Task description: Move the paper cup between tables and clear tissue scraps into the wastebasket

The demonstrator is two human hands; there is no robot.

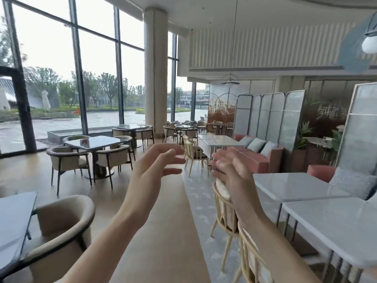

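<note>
Both of my hands are raised in front of me in the aisle of a café, palms facing each other. My left hand (155, 166) has its fingers spread and loosely bent, holding nothing. My right hand (232, 170) is blurred, its fingers relaxed and empty. No paper cup, tissue scraps or wastebasket can be made out anywhere in the head view.
White tables (334, 221) (293, 184) stand at the right with pale wooden chairs (226, 213). A dark glass table (14, 217) and a beige armchair (61, 231) are at the near left. Another glass table (95, 141) with armchairs stands further left. Pink sofas (255, 158) and screens line the right.
</note>
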